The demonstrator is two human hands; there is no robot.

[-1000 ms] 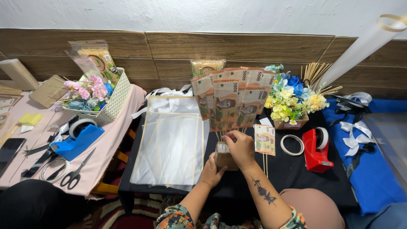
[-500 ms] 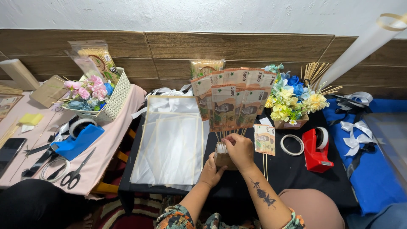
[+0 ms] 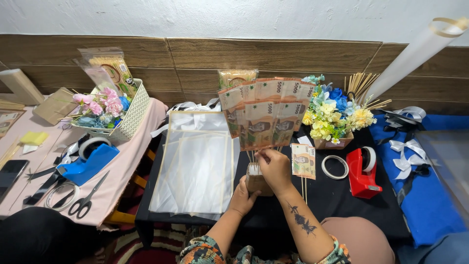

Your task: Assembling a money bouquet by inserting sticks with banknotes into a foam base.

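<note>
My left hand (image 3: 243,195) holds a small brown block (image 3: 255,180) on the black table (image 3: 342,195). Thin wooden sticks rise from the block, carrying a fan of banknotes (image 3: 266,115). My right hand (image 3: 274,166) pinches the sticks just above the block's top. One more banknote on sticks (image 3: 303,161) lies on the table just right of my right hand.
Clear plastic sheets (image 3: 195,166) lie left of my hands. To the right are a yellow-and-blue flower arrangement (image 3: 332,115), a tape ring (image 3: 334,166), a red tape dispenser (image 3: 362,172) and white ribbons (image 3: 405,156). The pink table at left holds a flower basket (image 3: 117,110), blue dispenser (image 3: 88,164), scissors (image 3: 88,198).
My right hand has shifted slightly on the sticks above the block. The banknote fan and my left hand stay in place.
</note>
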